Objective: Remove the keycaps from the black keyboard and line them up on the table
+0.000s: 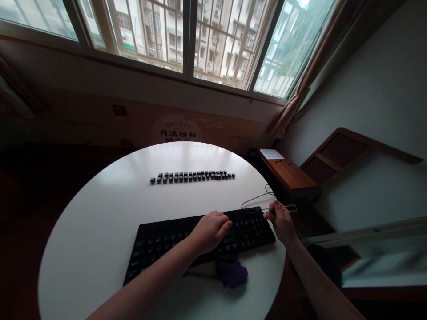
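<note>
Resting on the keyboard (182, 230), the left hand (213, 229) is loosely curled; whether it grips anything, one cannot tell. The right hand (279, 218) pinches a wire tool (292, 208) at the keyboard's far right corner. Beyond the keyboard, two rows of loose keycaps (190, 179) look already removed; many keys apparently remain in place on it.

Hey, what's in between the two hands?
In the head view, the right part of the black keyboard lies between the left hand and the right hand.
</note>
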{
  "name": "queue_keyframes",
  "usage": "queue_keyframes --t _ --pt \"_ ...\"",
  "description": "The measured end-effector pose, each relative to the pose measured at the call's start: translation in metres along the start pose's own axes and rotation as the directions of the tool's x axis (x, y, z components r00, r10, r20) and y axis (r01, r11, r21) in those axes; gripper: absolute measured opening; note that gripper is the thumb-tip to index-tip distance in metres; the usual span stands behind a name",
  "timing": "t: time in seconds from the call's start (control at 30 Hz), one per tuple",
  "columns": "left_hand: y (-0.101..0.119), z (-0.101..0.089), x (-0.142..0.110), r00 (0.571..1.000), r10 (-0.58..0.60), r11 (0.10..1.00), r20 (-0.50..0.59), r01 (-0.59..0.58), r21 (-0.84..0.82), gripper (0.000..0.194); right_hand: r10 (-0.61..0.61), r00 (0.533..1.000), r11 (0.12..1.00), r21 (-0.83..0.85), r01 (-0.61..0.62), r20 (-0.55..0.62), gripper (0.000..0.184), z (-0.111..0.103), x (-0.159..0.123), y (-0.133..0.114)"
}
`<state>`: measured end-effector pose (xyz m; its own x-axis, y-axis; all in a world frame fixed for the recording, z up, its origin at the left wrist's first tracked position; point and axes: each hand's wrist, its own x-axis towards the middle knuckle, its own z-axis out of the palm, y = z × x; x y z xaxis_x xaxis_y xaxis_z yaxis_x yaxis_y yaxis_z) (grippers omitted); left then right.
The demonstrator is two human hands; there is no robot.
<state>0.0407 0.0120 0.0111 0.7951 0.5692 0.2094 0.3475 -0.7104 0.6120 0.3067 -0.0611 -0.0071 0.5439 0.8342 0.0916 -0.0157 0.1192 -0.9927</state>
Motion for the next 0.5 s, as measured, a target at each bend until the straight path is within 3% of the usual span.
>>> queue_keyframes --t 0.07,0.13,0.23,0.33,0.5 --pt "0.0 0.0 -0.001 1.0 -0.013 1.0 -0.004 0.013 -0.023 0.031 -0.06 0.991 0.997 -0.03 0.064 0.118 0.04 0.009 -0.014 -0.01" --pt "0.001 -0.001 -0.002 1.0 -0.018 0.998 -0.018 0.017 -0.063 0.028 -0.12 0.948 0.986 -0.078 0.149 0.296 0.038 0.022 -0.031 -0.021" --pt "0.004 -0.004 -0.005 0.999 0.022 0.993 -0.03 -0.026 -0.112 0.027 -0.162 0.815 0.945 -0.152 0.291 0.556 0.037 0.043 -0.056 -0.037" --pt "0.006 -0.005 -0.006 0.997 0.074 0.992 -0.011 -0.075 -0.106 0.028 -0.183 0.71 0.866 -0.231 0.444 0.68 0.037 0.058 -0.072 -0.046" --pt "0.003 -0.001 -0.006 0.999 0.032 0.995 -0.042 -0.036 -0.093 0.03 -0.234 0.74 0.773 -0.342 0.535 0.631 0.033 0.06 -0.079 -0.045"
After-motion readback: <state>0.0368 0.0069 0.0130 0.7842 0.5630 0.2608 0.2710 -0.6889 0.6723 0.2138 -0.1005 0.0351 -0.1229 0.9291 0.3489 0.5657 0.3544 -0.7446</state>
